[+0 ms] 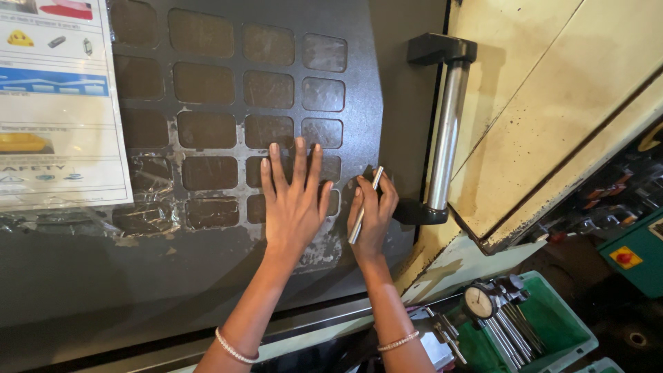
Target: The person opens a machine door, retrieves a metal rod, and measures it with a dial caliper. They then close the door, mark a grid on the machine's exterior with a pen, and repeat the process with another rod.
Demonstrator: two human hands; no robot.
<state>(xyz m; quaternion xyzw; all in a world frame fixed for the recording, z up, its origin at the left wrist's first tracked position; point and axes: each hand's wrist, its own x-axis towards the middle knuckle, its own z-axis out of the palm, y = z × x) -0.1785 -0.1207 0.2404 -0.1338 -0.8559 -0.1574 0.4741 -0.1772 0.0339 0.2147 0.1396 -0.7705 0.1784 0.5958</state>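
We're pressing our left hand (293,200) flat, fingers spread, on the dark door (228,262), near its right edge over the lower rows of little windows (207,131) — looks like we're bracing or pushing on the panel, nothing grasped. Our right hand (373,217) is pinching a thin metal rod (364,206) between thumb and fingers, knuckles leaning on the door just beside the handle (445,131). The rod's long axis is running diagonal, top end pointing up-right toward the handle, bottom end down-left toward our wrist. A green tray (573,331) with a dial gauge (478,302) is sitting lower right
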